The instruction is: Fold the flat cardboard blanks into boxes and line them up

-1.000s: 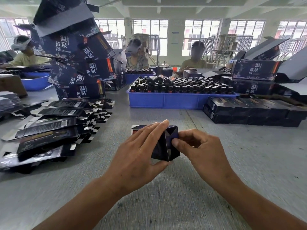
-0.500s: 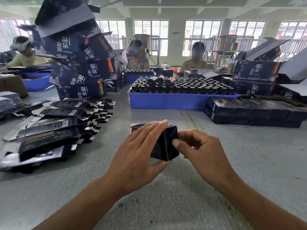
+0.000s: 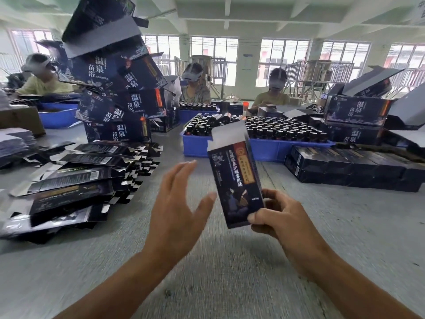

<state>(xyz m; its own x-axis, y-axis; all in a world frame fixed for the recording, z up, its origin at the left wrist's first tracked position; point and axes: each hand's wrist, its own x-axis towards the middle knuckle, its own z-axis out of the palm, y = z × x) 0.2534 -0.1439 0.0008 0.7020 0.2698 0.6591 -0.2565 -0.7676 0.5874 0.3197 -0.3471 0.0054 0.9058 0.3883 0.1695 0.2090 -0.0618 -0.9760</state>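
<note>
A dark blue folded box (image 3: 234,178) with gold lettering stands nearly upright in the air above the grey table, its white top flap open. My right hand (image 3: 279,217) grips its lower end, thumb on the front face and fingers behind. My left hand (image 3: 177,208) hovers just left of the box with fingers spread and touches nothing. A fanned pile of flat cardboard blanks (image 3: 76,178) lies on the table at the left. A row of finished dark boxes (image 3: 345,166) lies at the right.
A blue tray (image 3: 230,149) full of dark bottles sits straight ahead. A leaning stack of larger dark cartons (image 3: 115,88) rises at the back left, more cartons (image 3: 356,111) at the back right. Three people sit across the table. Grey table (image 3: 218,261) lies below my hands.
The box lay end-on on the table under both hands. Now my right hand has lifted it upright, and my left hand has let go and opened beside it.
</note>
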